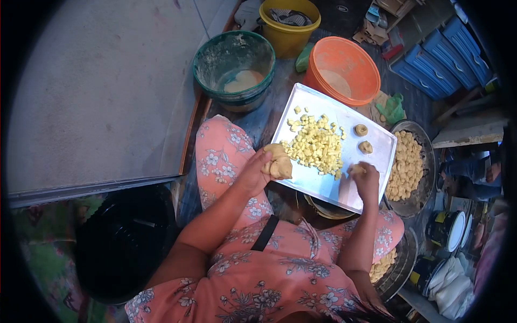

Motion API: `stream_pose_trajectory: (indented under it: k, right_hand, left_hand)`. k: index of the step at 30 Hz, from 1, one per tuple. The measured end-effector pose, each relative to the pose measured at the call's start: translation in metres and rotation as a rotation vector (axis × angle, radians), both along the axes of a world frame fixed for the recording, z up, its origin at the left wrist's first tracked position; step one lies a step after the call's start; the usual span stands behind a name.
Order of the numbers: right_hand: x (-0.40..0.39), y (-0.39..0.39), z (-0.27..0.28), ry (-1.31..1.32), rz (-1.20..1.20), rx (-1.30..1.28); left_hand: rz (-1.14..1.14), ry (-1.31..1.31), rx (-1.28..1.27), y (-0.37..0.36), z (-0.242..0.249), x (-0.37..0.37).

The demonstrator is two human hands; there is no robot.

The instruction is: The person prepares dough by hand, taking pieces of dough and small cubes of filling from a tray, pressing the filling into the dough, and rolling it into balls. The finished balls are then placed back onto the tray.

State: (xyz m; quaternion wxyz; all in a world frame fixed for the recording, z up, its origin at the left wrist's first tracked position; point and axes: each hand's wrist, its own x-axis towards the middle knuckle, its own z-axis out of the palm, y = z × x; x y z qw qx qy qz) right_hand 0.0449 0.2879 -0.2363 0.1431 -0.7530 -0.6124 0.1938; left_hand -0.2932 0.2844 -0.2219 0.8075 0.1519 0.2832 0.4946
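Observation:
My left hand [254, 172] is closed around a large lump of tan dough [279, 163] beside the tray's left edge. My right hand [367, 182] is over the right part of the metal tray [328, 189]. Its fingers are closed on a small piece of dough [356, 169], mostly hidden by the hand. Pale yellow cubes [318, 145] lie heaped on the tray's left half. Beyond my right hand, two small dough balls, a farther one [361, 130] and a nearer one [365, 147], sit apart on the tray, each with a darker hollow on top.
A green tub [202, 67] and an orange bucket [371, 81], both with pale powder inside, stand beyond the tray. A yellow bucket [301, 46] is farther back. At right are a round pan [428, 161] of dough balls [405, 167] and a second pan [406, 264].

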Motion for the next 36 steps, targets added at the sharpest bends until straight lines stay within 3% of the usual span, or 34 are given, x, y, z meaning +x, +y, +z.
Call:
stream_pose_trajectory:
  k: [1,2,4,6,8,10,15,18,24,28,31,33,34,36]
  right_hand:
    - [-0.015,-0.008,0.009,-0.235,0.021,0.086]
    - [-0.027,-0.008,0.01,-0.235,0.021,0.087]
    - [-0.046,-0.003,0.012,-0.207,0.046,0.381]
    - [-0.078,0.006,0.026,0.244,0.193,0.344]
    - [-0.111,0.01,0.028,0.156,0.406,0.319]
    - [-0.138,0.015,0.019,0.123,0.555,0.32]
    - [-0.175,0.024,-0.001,-0.04,0.75,0.36]
    - [-0.181,0.033,-0.016,-0.197,0.746,0.374]
    - [-0.188,0.04,-0.002,-0.026,0.67,0.309]
    - [-0.194,0.038,-0.008,-0.097,0.668,0.301]
    - [-0.194,0.037,0.005,0.049,0.606,0.374]
    - [-0.19,0.036,0.004,0.721,0.312,0.191]
    - [-0.19,0.035,0.009,0.721,0.311,0.192]
    - [-0.192,0.029,0.021,1.005,0.105,0.389]
  left_hand:
    - [0.057,-0.048,-0.037,0.001,-0.002,-0.002]
    - [0.057,-0.048,-0.036,0.003,-0.001,-0.005]
    - [0.137,-0.001,-0.015,0.005,0.005,-0.008]
    - [0.171,0.019,0.031,0.009,0.011,-0.009]
    - [0.208,0.039,0.069,0.01,0.011,-0.015]
    - [0.188,-0.114,0.059,0.014,0.009,-0.023]
    - [0.242,-0.124,0.057,0.017,0.021,-0.023]
    - [0.206,-0.164,0.057,0.02,0.014,-0.022]
    - [0.238,-0.04,0.098,0.024,0.005,-0.018]
    - [0.246,0.04,0.125,0.026,0.003,-0.017]
    - [0.257,-0.014,0.045,0.025,0.005,-0.018]
    - [0.276,-0.028,0.042,0.024,0.01,-0.015]
    - [0.292,-0.043,0.039,0.023,0.012,-0.014]
    - [0.25,-0.035,0.027,0.024,0.006,-0.013]
